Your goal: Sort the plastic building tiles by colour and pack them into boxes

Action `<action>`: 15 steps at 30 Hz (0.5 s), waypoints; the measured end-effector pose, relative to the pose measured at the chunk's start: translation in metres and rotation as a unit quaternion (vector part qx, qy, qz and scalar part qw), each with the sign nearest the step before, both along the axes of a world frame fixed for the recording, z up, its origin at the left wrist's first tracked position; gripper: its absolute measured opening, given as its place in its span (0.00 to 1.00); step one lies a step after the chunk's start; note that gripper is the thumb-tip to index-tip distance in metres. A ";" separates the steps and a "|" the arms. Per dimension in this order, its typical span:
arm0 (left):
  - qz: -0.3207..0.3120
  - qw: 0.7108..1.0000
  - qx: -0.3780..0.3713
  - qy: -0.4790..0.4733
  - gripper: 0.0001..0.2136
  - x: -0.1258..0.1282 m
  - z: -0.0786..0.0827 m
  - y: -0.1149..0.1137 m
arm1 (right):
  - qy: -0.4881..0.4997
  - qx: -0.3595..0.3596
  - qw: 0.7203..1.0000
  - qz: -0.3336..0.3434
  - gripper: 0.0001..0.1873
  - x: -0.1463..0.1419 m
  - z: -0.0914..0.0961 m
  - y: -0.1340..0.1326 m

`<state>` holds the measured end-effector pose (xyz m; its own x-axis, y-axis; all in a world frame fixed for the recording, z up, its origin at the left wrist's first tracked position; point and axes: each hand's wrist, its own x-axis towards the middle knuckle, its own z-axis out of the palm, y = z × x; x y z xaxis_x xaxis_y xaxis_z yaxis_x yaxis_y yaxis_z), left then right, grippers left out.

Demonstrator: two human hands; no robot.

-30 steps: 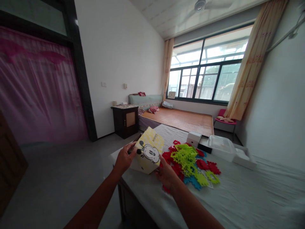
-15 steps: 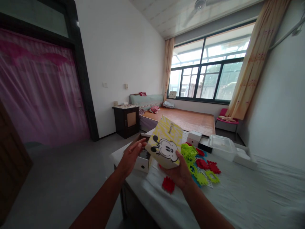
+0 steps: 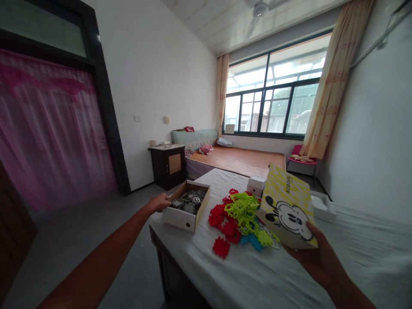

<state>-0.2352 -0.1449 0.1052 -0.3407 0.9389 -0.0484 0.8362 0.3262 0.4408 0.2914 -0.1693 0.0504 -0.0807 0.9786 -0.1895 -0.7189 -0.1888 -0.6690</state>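
Note:
My right hand (image 3: 317,249) grips the lower right edge of a yellow and white box lid (image 3: 286,206) printed with a cartoon dog and "BOBDOG", held tilted above the table. At the left, my left hand (image 3: 160,202) is closed on the left wall of an open white shoebox (image 3: 178,219). Dark grey toothed pieces (image 3: 188,201) fill that box, with one small white piece on top. Between my hands lies a loose pile of red pieces (image 3: 222,219), lime-green pieces (image 3: 243,210) and blue pieces (image 3: 252,241), with some white ones partly covered.
The table (image 3: 354,253) is covered by a wrinkled pale cloth. Behind the lid stand a small white box (image 3: 256,184) and an open white box (image 3: 323,206). Farther back are a bed (image 3: 238,158), a dark cabinet (image 3: 167,167) and a pink chair (image 3: 299,156).
My right hand has carried the lid to the right, away from the shoebox and over the far boxes. My left hand has moved left and closed on the shoebox's wall. The view has shifted slightly.

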 end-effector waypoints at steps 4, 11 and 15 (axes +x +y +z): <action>-0.053 0.984 0.043 0.167 0.10 0.020 0.047 0.013 | 0.002 -0.009 0.999 -0.036 0.25 0.029 -0.023 -0.007; -0.145 0.914 0.122 0.358 0.15 0.111 0.091 0.032 | 0.019 0.015 0.997 -0.076 0.25 0.055 -0.034 -0.011; -0.199 0.878 0.144 0.412 0.14 0.164 0.095 0.041 | 0.037 0.024 0.997 -0.069 0.25 0.058 -0.027 -0.014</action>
